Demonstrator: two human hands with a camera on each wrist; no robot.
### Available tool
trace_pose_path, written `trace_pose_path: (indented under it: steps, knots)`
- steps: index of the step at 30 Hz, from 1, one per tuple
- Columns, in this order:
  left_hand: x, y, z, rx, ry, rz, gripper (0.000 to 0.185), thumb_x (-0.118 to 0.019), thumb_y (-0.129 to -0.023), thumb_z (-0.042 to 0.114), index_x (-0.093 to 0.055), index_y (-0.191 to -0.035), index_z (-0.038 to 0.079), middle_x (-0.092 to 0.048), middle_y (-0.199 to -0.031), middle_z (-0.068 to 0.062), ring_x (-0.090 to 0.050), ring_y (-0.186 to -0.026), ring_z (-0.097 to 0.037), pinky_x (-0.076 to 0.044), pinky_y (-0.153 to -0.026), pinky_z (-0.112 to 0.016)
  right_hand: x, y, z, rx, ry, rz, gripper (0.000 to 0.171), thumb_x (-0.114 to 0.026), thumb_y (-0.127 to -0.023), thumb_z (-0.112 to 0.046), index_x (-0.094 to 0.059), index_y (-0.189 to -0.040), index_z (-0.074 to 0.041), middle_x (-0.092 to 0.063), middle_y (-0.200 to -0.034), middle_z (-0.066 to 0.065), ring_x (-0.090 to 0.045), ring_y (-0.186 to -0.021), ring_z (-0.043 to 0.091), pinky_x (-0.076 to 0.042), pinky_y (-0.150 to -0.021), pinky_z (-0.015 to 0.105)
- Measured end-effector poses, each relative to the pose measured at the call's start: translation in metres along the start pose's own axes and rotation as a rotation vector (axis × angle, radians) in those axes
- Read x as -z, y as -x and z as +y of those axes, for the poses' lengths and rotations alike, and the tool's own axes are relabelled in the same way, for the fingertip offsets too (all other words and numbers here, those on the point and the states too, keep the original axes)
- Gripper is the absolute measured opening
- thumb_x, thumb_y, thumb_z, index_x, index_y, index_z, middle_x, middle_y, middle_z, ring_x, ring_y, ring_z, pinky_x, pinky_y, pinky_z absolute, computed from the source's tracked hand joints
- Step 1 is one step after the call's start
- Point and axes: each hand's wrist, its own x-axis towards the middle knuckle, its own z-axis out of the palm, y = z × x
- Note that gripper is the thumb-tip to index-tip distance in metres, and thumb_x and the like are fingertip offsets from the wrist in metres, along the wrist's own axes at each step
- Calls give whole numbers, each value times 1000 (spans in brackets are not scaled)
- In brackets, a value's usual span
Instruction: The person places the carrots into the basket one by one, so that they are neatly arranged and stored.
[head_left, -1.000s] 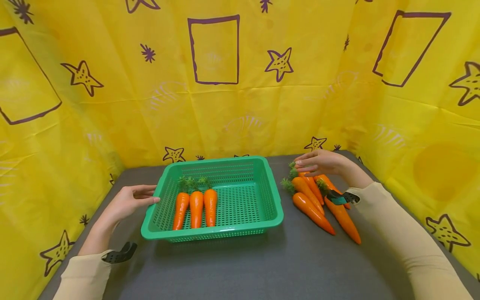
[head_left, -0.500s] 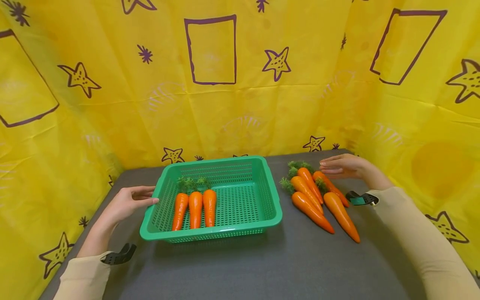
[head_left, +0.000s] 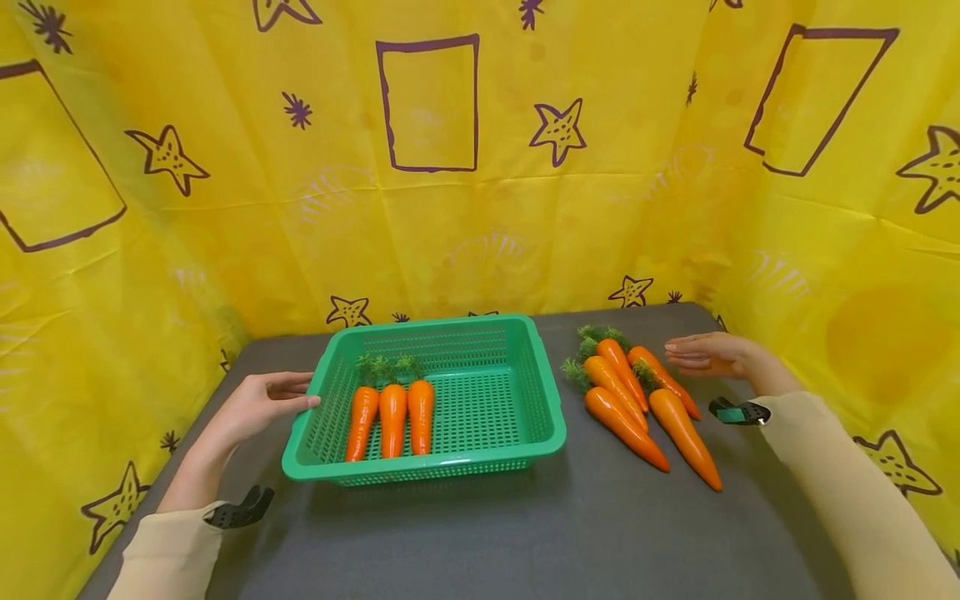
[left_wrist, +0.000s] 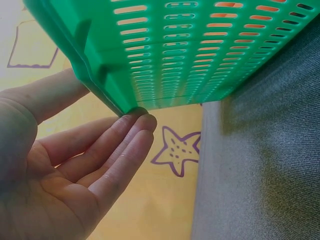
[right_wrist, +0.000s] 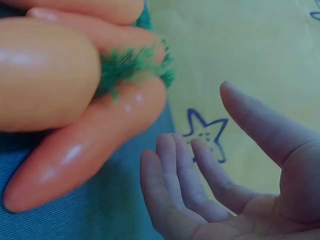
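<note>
Pinching a green basket's rim (head_left: 480,456) with the left hand (head_left: 251,408) while the right hand (head_left: 708,354) hangs loose by five carrots (head_left: 684,435)

Drawn marks rather than words cover the yellow cloth (head_left: 427,225): purple starfish, spiky bursts and hollow rectangles. Paler shell-like prints between them are too faint to follow fully, and any lettering on the dark wristbands (head_left: 240,510) would be too small to read.

All the carrots are glossy bright orange, smooth and tapering, with frizzy green tufts. Inside the basket, towards its left side, three carrots (head_left: 392,421) lie side by side, tufts towards the far wall. The five others lie in a loose cluster on the grey table (head_left: 525,533), right of the basket, some touching or overlapping.

The left thumb and fingertips close on the basket's left edge. The right hand's thumb stands well apart from its gently bent fingers, just beside the cluster; whether it touches the table cannot be told.

The near rim hides the tips of the basket's carrots, which show only as orange glimpses through the slots in the left wrist view. The right wrist view cuts several carrots off at its edges.
</note>
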Motion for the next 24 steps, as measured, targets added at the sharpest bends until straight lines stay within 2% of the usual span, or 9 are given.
trace_pose_path:
  steps: [5, 11, 14, 19, 24]
  knots:
    - [0, 0, -2, 1, 7, 3, 65, -69, -85, 44, -54, -133, 3, -64, -119, -20, -63, -108, -34, -50, -89, -51, 4, -5, 14, 14, 23, -14, 68, -44, -102, -22, -6, -148, 10, -58, -113, -11, -59, -105, 3, -41, -106, 37]
    - [-1, 0, -2, 5, 9, 4, 65, -69, -84, 44, -55, -132, 3, -65, -119, -19, -63, -107, -33, -50, -89, -50, 2, -13, 28, -24, 76, 4, 69, -43, -102, -29, -9, -149, 7, -44, -142, 8, -56, -108, 3, -37, -110, 41]
    - [-1, 0, -2, 5, 10, 9, 64, -70, -84, 43, -56, -132, 3, -65, -118, -19, -63, -106, -32, -50, -88, -50, 0, -17, 31, -40, 114, 14, 69, -44, -101, -31, -12, -149, 6, -35, -149, 14, -54, -113, 5, -32, -112, 44]
    - [-1, 0, -2, 3, 6, 12, 64, -70, -84, 44, -56, -132, 4, -65, -118, -19, -63, -106, -32, -50, -89, -51, -4, -20, 33, -41, 159, 23, 68, -46, -101, -31, -15, -149, 5, -30, -152, 17, -49, -119, 7, -29, -114, 45]
    - [0, 0, -1, 8, 13, 7, 64, -70, -84, 44, -55, -132, 3, -65, -119, -19, -63, -107, -33, -50, -89, -51, -8, -24, 31, -41, 192, 31, 71, -52, -99, -29, -17, -148, 8, -47, -141, 10, -55, -110, 3, -33, -112, 43]
